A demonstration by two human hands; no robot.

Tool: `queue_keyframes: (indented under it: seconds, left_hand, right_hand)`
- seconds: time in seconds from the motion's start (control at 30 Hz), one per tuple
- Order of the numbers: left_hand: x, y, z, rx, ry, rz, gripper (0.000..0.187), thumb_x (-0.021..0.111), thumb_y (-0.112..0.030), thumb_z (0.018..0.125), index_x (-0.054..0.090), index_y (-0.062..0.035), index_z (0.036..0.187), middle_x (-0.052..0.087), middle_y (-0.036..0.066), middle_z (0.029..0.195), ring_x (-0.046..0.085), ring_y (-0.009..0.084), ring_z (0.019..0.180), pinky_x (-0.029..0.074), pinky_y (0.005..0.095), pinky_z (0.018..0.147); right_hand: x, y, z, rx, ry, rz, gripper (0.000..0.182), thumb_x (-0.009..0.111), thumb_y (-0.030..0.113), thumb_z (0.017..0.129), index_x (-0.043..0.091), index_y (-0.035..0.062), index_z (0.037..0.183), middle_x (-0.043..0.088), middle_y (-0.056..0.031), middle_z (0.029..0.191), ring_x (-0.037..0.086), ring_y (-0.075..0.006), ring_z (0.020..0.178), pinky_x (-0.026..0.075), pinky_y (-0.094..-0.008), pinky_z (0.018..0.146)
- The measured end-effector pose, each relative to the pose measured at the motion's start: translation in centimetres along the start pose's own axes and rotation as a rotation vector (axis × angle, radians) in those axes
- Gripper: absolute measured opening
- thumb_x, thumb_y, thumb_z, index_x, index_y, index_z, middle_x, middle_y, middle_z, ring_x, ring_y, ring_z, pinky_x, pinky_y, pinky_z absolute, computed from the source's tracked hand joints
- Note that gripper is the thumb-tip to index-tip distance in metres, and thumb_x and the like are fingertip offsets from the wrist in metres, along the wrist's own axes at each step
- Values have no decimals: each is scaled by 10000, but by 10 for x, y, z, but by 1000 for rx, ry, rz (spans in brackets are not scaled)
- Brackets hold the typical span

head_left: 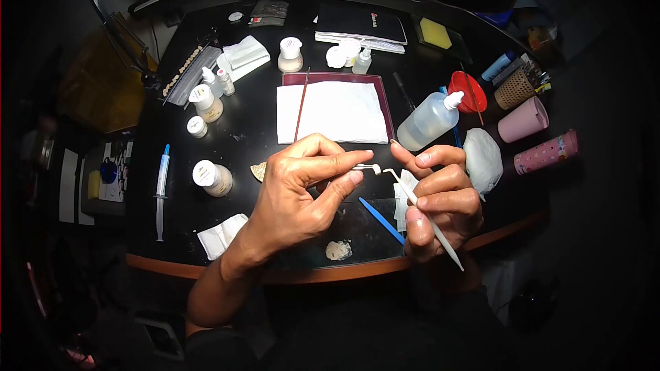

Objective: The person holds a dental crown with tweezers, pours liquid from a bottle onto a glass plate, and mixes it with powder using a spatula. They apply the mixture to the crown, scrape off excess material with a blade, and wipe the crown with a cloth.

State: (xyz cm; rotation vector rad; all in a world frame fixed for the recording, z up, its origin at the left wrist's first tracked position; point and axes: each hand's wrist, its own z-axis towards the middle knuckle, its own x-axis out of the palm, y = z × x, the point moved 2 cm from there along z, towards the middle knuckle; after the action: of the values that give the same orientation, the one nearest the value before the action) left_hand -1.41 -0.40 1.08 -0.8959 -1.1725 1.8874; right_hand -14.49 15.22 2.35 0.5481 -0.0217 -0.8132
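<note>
My left hand (302,189) pinches a thin metal holder (360,167) with a small white tooth-shaped piece (376,169) at its tip. In my right hand (443,199) is a slim white tool (440,233), held between the fingers and slanting down to the right. The bent tip of this tool lies just right of the small white piece, with a narrow gap between them. Below the hands, a lump of cream paste (338,251) rests on a dark slab, and a blue stick (381,220) lies near my right hand.
Beyond the hands, a thin red brush (302,106) lies on a white cloth (337,113). A large squeeze bottle (427,122) and a red bowl (467,91) stand to the right. Jars (213,178) and a blue-tipped syringe (162,189) are on the left, with a folded tissue (223,235) nearer.
</note>
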Motion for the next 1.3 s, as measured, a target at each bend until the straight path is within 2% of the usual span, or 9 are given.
queue_keyframes:
  seconds: [0.33, 0.7, 1.3]
  left_hand:
    - [2, -2, -1, -127, 46, -48, 270, 689, -55, 967, 773, -45, 1224, 575, -10, 829, 459, 33, 685, 352, 229, 589]
    - [4, 0, 0, -59, 79, 11, 280, 687, -20, 934, 777, -29, 1200, 580, 26, 739, 520, 79, 663, 402, 271, 588]
    - [7, 5, 1, 106, 98, 171, 319, 688, 31, 873, 771, -3, 1179, 610, 88, 687, 549, 138, 566, 404, 309, 521]
  right_hand:
    - [4, -3, -1, 1, 45, -38, 188, 627, -33, 785, 559, 18, 953, 588, -102, 820, 595, -306, 1051, 645, -564, 916]
    - [4, -4, -3, 32, 49, 35, 118, 631, -16, 809, 562, -6, 905, 572, -105, 791, 597, -317, 1022, 627, -581, 929]
    - [4, -7, -6, 296, -17, 279, 80, 598, 45, 780, 578, 10, 850, 521, -61, 734, 574, -268, 998, 592, -542, 982]
